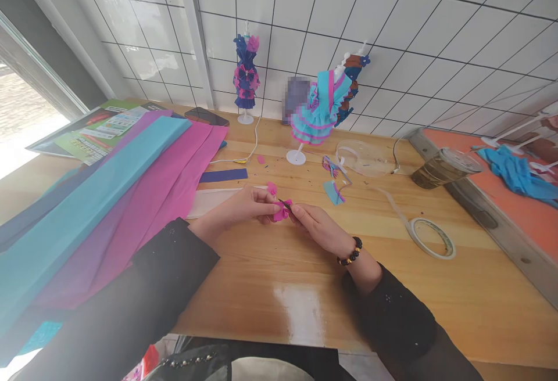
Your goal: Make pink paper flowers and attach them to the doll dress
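Black sleeves (150, 273) near; left hand (238, 208) pinches ruffled pink piece (280, 214), right hand (320, 227) clamped on dark slim tool (283, 202) at it; tape roll (451, 246) right, turquoise-dressed mannequin (321, 111) far.

From here I count: three dressed mini-mannequins (246, 85) far on the wooden table (248, 279), one navy strip (224, 175) left, one tape roll (452, 247) right, one lidded cup (442, 171), two hands (321, 229), one bead bracelet (351, 252).
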Tool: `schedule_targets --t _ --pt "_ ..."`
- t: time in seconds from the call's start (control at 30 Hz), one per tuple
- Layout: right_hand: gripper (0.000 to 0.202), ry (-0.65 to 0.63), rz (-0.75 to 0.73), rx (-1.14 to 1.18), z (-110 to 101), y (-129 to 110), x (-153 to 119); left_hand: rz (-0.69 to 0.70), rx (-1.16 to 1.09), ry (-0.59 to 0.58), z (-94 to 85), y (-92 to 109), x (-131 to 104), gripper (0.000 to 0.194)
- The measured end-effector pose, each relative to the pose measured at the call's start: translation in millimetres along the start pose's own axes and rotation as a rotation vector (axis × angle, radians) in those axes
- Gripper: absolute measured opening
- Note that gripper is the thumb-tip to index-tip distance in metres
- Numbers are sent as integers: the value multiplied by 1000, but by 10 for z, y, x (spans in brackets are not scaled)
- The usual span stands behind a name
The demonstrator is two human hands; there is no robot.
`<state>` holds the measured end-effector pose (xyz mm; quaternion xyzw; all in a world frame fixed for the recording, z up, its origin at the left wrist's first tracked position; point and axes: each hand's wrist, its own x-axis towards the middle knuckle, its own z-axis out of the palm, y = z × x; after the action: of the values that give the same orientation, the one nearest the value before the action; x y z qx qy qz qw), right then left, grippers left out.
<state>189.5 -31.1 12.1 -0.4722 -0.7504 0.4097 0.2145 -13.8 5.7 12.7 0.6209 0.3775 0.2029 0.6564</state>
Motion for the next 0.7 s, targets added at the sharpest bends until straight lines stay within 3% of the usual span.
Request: schedule_targets --t 0.7 --pt "41 -3 16 -19 -2 -3 -5 -2 -20 16 -6 -8 3 31"
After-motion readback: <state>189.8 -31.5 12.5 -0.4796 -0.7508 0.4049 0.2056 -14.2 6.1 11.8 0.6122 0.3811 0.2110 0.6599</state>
